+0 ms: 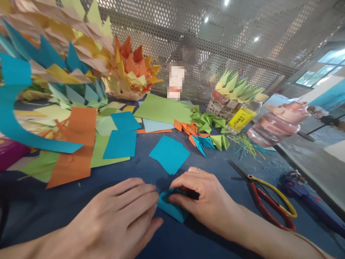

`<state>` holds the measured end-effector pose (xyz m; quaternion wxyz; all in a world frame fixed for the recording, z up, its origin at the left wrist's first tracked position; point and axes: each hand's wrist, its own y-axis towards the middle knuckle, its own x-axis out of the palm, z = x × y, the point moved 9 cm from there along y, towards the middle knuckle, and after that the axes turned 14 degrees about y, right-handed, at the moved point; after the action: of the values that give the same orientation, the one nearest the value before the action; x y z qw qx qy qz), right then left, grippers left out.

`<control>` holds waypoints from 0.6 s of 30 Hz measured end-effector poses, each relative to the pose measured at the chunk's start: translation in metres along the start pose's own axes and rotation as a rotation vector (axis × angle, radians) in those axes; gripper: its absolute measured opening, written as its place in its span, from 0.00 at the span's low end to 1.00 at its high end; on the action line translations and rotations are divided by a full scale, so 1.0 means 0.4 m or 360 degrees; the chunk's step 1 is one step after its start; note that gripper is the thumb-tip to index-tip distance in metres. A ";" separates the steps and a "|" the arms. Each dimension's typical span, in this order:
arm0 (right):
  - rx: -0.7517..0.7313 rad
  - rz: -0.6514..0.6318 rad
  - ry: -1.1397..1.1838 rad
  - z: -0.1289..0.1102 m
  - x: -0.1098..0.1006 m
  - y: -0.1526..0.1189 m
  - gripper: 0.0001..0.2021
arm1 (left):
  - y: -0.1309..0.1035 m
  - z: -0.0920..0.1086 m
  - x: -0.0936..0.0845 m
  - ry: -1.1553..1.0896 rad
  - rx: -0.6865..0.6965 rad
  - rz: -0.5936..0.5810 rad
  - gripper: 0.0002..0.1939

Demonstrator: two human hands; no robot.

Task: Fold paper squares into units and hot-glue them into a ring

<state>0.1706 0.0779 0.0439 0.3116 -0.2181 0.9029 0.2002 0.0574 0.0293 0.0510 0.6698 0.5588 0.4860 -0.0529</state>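
A folded piece of blue paper [175, 210] lies on the dark blue table between my hands. My right hand [201, 192] pinches it between thumb and bent fingers at its upper right side. Against the paper's left edge rests my left hand [124, 212], palm down, its fingers held together and their tips partly hidden. Just beyond, a small stack of blue paper squares [170, 154] lies flat. Two more blue pieces, one [120, 144] in front of another [125, 121], are farther left.
Scissors [269, 201] and a blue glue gun [309, 201] lie at right. Behind stand a pink bottle [279, 124], a yellow-labelled bottle [242, 117] and folded-paper pieces [132, 72]. Orange paper [77, 144] and a curved blue strip [35, 138] are left. Folded green pieces [206, 120] sit mid-table.
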 end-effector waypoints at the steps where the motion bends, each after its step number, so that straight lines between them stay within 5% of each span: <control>1: -0.0002 -0.0004 0.0011 -0.002 0.002 -0.002 0.03 | -0.002 0.001 0.003 0.0013 0.0007 -0.0012 0.11; 7: 0.0116 -0.0032 0.0005 0.002 0.009 -0.013 0.06 | -0.010 0.010 0.014 0.0072 0.0006 -0.0042 0.12; 18: -0.0075 -0.0070 0.0118 -0.013 0.008 -0.020 0.08 | -0.027 0.024 0.025 0.0123 -0.0022 -0.0062 0.11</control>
<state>0.1699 0.0678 0.0437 0.2770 -0.2526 0.9038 0.2064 0.0617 0.0223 0.0354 0.6533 0.5463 0.5226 -0.0409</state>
